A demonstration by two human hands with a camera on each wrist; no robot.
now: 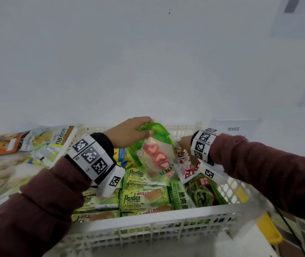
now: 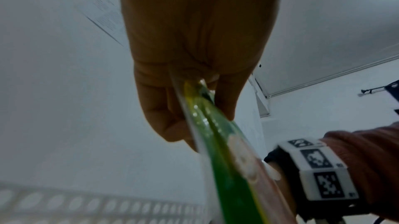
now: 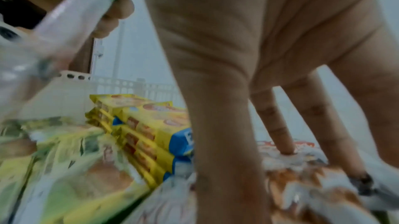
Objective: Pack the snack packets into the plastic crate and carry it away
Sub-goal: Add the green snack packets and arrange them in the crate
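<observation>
green snack packet [image 1: 154,152] hangs over white crate [image 1: 166,222], pinched at top by left hand [image 1: 129,131] | right hand [image 1: 186,145] spread, fingers [image 3: 280,125] pressing red-white packet [image 1: 187,168] inside | more packets [image 1: 42,140] on tabletop left

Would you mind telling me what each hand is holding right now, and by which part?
The left hand pinches the green-topped snack bag by its top edge, above the crate. The right hand holds nothing; its straight fingers press on a red-and-white packet.
</observation>
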